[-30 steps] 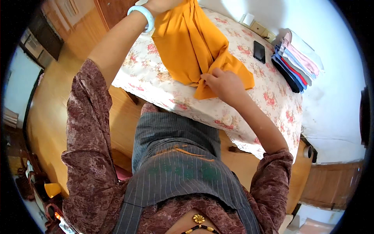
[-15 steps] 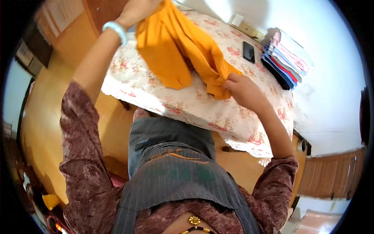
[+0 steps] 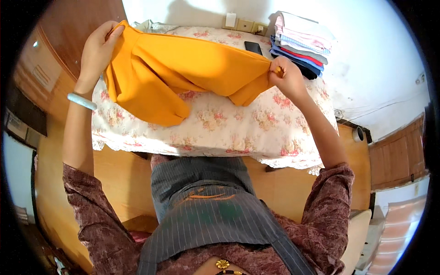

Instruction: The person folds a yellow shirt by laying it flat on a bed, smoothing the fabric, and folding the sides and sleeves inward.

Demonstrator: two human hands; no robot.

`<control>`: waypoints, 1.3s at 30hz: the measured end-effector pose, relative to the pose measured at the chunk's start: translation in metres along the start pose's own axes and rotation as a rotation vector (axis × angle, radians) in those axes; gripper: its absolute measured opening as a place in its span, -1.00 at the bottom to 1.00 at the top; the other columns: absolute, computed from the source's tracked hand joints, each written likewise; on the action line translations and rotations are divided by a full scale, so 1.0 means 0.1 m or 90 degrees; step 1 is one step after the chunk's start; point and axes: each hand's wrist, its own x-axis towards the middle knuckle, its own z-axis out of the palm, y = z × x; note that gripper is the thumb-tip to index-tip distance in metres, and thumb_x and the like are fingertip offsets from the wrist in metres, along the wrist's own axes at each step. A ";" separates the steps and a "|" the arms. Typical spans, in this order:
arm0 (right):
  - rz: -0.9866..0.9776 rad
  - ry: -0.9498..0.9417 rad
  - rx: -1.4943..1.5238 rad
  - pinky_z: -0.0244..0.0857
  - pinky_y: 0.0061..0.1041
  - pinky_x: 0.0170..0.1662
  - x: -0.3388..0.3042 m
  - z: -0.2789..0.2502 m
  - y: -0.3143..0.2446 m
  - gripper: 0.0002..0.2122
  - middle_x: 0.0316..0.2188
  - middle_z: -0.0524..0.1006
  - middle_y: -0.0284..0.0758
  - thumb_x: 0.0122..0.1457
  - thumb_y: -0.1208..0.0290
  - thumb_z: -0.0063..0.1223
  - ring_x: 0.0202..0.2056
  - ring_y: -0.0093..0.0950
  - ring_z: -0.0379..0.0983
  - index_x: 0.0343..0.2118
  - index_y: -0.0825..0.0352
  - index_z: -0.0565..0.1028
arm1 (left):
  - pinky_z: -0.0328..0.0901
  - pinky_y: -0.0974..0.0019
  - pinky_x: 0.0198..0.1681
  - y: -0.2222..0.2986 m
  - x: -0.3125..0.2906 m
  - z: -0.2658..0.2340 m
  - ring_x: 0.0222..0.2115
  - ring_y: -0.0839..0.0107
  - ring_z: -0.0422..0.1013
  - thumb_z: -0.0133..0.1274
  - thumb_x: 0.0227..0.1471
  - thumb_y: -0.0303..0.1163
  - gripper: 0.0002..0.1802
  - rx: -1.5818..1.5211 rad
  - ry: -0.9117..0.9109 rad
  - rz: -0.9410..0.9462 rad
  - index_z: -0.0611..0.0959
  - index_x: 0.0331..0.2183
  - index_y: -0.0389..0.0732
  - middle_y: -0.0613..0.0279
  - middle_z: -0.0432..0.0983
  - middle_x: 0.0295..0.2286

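A pair of yellow-orange trousers (image 3: 192, 59) hangs stretched between my two hands above the table. My left hand (image 3: 100, 48), with a pale bangle on the wrist, pinches the wide upper end at the far left. My right hand (image 3: 288, 79) is closed on the end of one leg at the right. The other leg droops toward the near side, its rounded end over the flowered cloth. Loose folds run along the fabric between the hands.
A floral tablecloth (image 3: 211, 121) with a lace edge covers the table before me. A stack of folded clothes (image 3: 302, 43) stands at the back right, with a black phone (image 3: 253, 47) to its left. Wall sockets (image 3: 245, 24) sit behind. A wooden cabinet (image 3: 398, 153) is off to the right.
My left hand has moved left and nearer, drawing the trousers out sideways. My right hand has shifted slightly right and farther from me. The view has turned too.
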 end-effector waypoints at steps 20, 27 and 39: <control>0.023 -0.046 0.427 0.22 -0.71 -0.26 0.79 -0.52 0.01 -0.92 -0.44 0.41 -0.50 0.11 0.63 -0.03 -0.40 -0.70 0.32 -0.37 0.29 0.40 | 0.28 0.52 -0.21 0.12 0.20 -0.86 -0.33 0.54 0.40 -0.02 0.22 -0.32 -0.75 0.098 0.046 0.056 0.58 -0.21 -0.31 0.31 0.54 -0.35; 0.084 -0.089 0.540 0.15 -0.77 -0.38 0.81 -0.55 0.03 -0.90 -0.45 0.39 -0.51 0.12 0.64 -0.12 -0.45 -0.74 0.27 -0.38 0.28 0.41 | 0.30 0.54 -0.19 0.20 0.19 -0.91 -0.31 0.56 0.40 -0.03 0.24 -0.30 -0.72 0.022 0.055 0.024 0.59 -0.18 -0.32 0.30 0.54 -0.32; 0.016 -0.129 0.269 0.33 -0.65 -0.25 0.71 -0.41 -0.15 -0.94 -0.42 0.54 -0.41 0.14 0.52 0.00 -0.36 -0.63 0.46 -0.38 0.36 0.50 | 0.27 0.59 -0.24 0.35 0.17 -0.94 -0.33 0.65 0.36 -0.02 0.23 -0.30 -0.73 0.064 0.019 0.067 0.58 -0.18 -0.32 0.39 0.50 -0.35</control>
